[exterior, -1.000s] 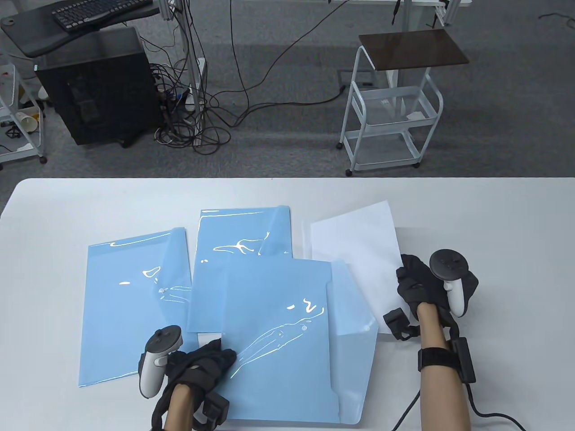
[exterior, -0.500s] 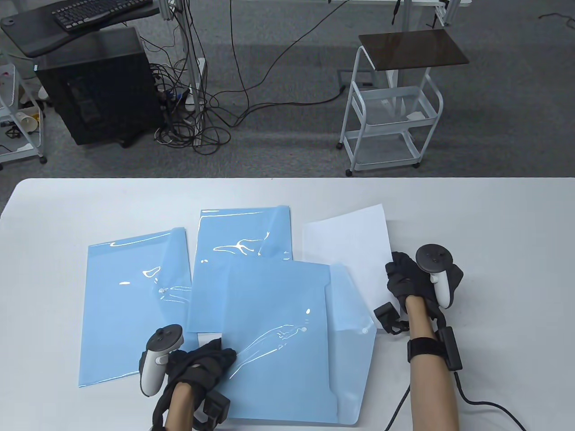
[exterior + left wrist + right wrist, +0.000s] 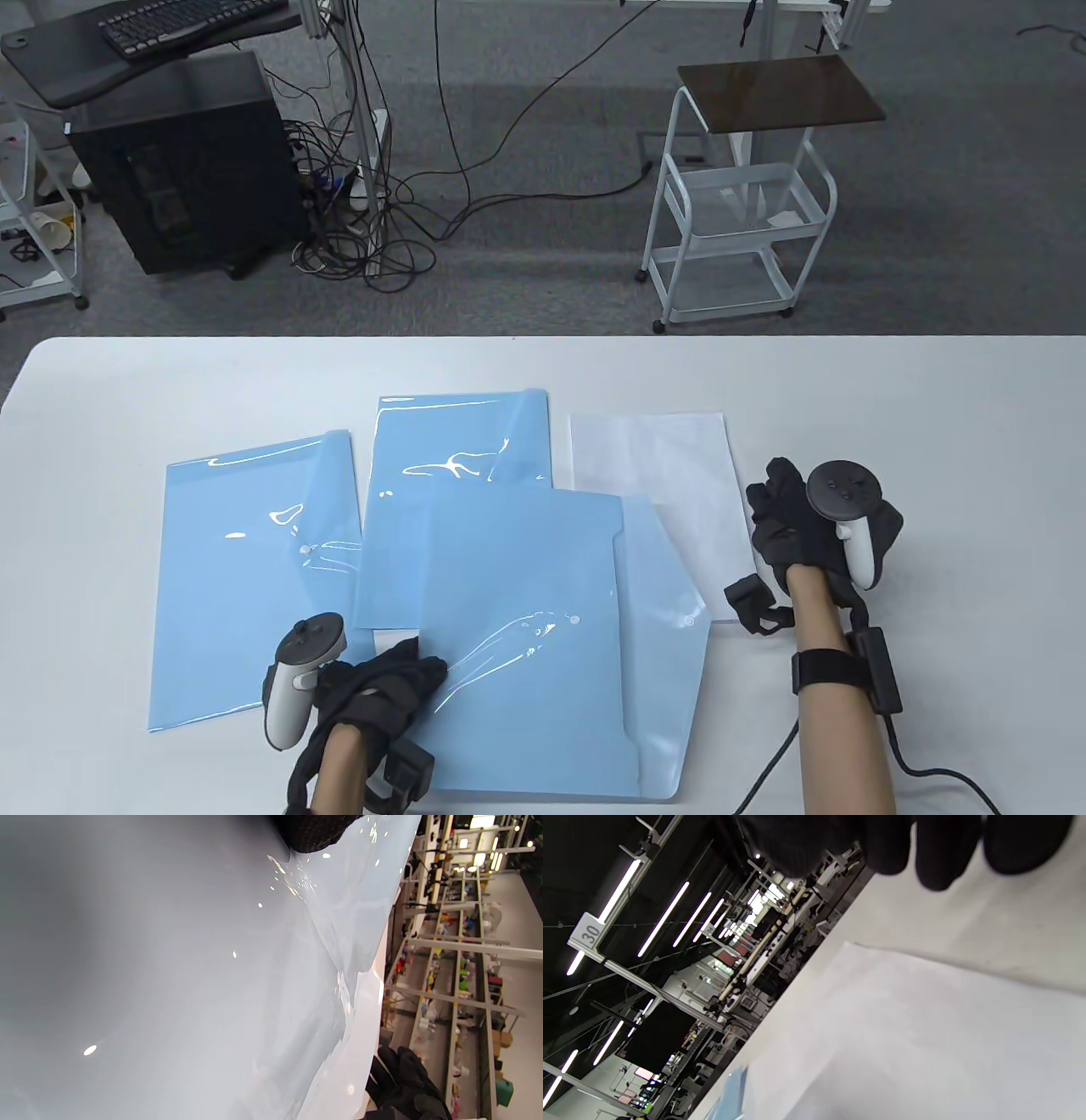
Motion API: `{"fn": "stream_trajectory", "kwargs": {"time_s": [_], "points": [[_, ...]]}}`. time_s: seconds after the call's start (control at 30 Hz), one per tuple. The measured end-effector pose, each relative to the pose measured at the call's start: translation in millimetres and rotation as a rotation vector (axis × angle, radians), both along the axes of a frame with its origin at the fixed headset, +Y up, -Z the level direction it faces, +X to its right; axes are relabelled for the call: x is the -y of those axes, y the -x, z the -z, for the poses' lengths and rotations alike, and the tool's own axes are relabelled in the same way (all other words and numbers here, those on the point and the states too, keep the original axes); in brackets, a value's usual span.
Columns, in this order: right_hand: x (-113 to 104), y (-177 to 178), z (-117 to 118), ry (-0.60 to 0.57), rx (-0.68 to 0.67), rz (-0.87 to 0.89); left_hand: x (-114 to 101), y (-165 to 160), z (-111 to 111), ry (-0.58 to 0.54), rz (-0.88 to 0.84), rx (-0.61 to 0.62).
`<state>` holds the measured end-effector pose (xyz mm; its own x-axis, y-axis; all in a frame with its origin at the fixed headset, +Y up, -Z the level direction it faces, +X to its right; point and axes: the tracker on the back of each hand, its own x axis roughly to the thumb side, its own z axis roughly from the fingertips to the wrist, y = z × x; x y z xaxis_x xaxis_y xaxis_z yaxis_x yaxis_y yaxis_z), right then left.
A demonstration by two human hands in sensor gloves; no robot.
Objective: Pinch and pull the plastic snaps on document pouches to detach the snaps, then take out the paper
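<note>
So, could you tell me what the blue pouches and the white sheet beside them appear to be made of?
The blue pouches look like thin, glossy, flexible plastic: bright wavy glare streaks run across them and the opened flap is see-through. The white sheet looks like plain matte paper: it lies flat on the table with no shine. The snap on the flap seems to be clear plastic, though it is too small to be sure.

white wire cart (image 3: 736,212), black computer tower (image 3: 182,165), keyboard (image 3: 182,21), tangled cables (image 3: 373,229)
</note>
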<state>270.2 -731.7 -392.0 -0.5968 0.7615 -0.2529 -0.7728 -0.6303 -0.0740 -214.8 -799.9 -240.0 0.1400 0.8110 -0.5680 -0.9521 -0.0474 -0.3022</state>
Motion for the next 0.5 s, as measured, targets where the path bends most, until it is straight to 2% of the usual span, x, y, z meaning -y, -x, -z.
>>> {"fn": "stream_trajectory", "kwargs": {"time_s": [0.13,0.2,0.3,0.4,0.5], "points": [[-15,6,-20,-0.064,-0.056,-0.078,-2,-2,0,-0.018,-0.014,0.003],[-17,10,-31,-0.058,-0.092,-0.061,-4,-3,0,-0.03,-0.022,0.006],[-16,17,-47,0.0,-0.156,0.034,-5,-3,-1,-0.046,-0.04,0.004],[-8,21,-62,0.143,-0.214,0.108,-7,-3,-3,-0.057,-0.04,-0.002],[3,23,-71,0.231,-0.281,0.124,-8,-4,-5,-0.066,-0.034,-0.003]]}}
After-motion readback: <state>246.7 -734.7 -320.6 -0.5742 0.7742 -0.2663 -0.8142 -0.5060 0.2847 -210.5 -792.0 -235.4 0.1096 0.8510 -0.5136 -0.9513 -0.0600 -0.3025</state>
